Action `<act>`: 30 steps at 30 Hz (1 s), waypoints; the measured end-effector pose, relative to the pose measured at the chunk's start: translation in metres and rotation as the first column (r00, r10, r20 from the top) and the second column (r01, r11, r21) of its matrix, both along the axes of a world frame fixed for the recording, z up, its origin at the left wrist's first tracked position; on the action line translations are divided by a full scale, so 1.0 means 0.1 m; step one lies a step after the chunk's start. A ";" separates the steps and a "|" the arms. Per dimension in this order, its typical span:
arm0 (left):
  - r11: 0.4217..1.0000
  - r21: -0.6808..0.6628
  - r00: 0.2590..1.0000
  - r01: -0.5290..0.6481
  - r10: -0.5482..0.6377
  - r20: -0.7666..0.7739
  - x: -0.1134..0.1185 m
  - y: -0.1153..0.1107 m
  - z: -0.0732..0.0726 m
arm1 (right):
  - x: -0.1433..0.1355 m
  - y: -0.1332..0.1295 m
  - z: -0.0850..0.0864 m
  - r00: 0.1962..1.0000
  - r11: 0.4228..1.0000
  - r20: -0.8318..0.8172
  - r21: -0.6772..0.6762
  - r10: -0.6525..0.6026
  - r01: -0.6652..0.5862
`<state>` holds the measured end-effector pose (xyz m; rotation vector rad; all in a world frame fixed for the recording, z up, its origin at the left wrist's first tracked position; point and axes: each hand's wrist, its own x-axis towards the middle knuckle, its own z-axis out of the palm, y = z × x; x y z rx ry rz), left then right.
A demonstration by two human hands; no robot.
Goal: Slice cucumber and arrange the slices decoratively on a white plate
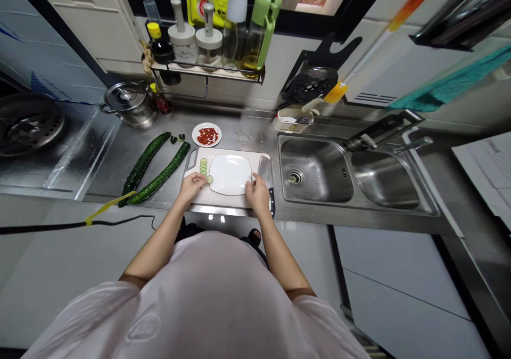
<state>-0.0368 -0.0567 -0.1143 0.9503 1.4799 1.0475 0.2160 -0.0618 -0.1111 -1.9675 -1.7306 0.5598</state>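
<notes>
A white plate (230, 174) with rounded corners lies on the cutting board (199, 198). My left hand (192, 185) pinches a pale green cucumber slice (209, 179) at the plate's left edge. Just behind it, several overlapping slices (203, 166) form a short row on the board. My right hand (257, 192) has its fingers closed at the plate's right edge. Beside that hand a knife (264, 166) lies on the board's right side, its black handle toward me. Two long cucumbers (160, 179) rest on the counter to the left.
Behind the board stands a small plate of chopped red pieces (207, 135). A steel pot (131, 106) is at the back left, a utensil holder (293, 121) at the back. The double sink (315, 170) lies right; a bottle rack (207, 70) hangs above.
</notes>
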 end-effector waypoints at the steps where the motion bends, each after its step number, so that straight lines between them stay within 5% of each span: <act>1: 1.000 0.009 1.000 0.025 -0.025 0.013 0.02 0.01 0.05 | -0.02 0.02 0.10 0.998 0.997 -0.027 0.039 0.064 -0.063; 6: 0.986 0.084 0.988 0.146 -0.150 0.040 0.14 0.03 0.24 | -0.22 0.09 0.48 0.914 0.904 -0.074 0.199 0.399 -0.379; 11: 0.964 0.115 0.971 0.240 -0.238 -0.029 0.25 0.04 0.35 | -0.38 0.14 0.59 0.834 0.821 -0.032 0.202 0.551 -0.535; 16: 0.951 0.082 0.951 0.298 -0.288 -0.115 0.27 0.06 0.36 | -0.44 0.16 0.54 0.800 0.797 -0.092 0.207 0.593 -0.568; 22: 0.991 0.022 0.988 0.134 -0.136 0.077 0.29 0.05 0.34 | -0.42 0.19 0.49 0.820 0.843 -0.218 0.243 0.529 -0.480; 26: 0.938 -0.219 0.935 0.269 -0.201 0.291 0.35 -0.02 0.35 | -0.38 0.20 0.49 0.819 0.858 -0.267 0.243 0.507 -0.452; 30: 0.864 -0.323 0.853 0.386 -0.200 0.482 0.41 -0.04 0.40 | -0.36 0.19 0.50 0.801 0.845 -0.282 0.267 0.527 -0.462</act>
